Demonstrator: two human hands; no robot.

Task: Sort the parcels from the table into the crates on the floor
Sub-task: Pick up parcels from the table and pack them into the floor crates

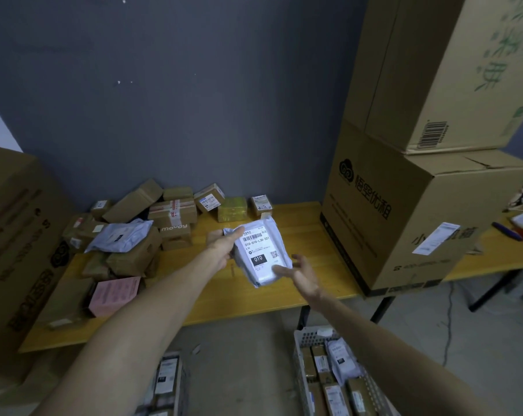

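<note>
Nearest, on the floor, a white perforated plastic crate (302,349) sits lower right and a second crate (180,382) lower centre, both already holding parcels. Above the yellow wooden tabletop (284,298), the left hand (221,247) pinches the pale grey plastic mailer bag (261,253) by its upper left edge, label up. The right hand (302,274) is spread loosely at its lower corner, gripping nothing. With only one edge held, the slick bag could slip or sag. The crates lie close together, so a misread "010" code could land it in the wrong one. Farther back, the heap of small brown cardboard parcels (164,211) looks loose enough to topple if bumped.
</note>
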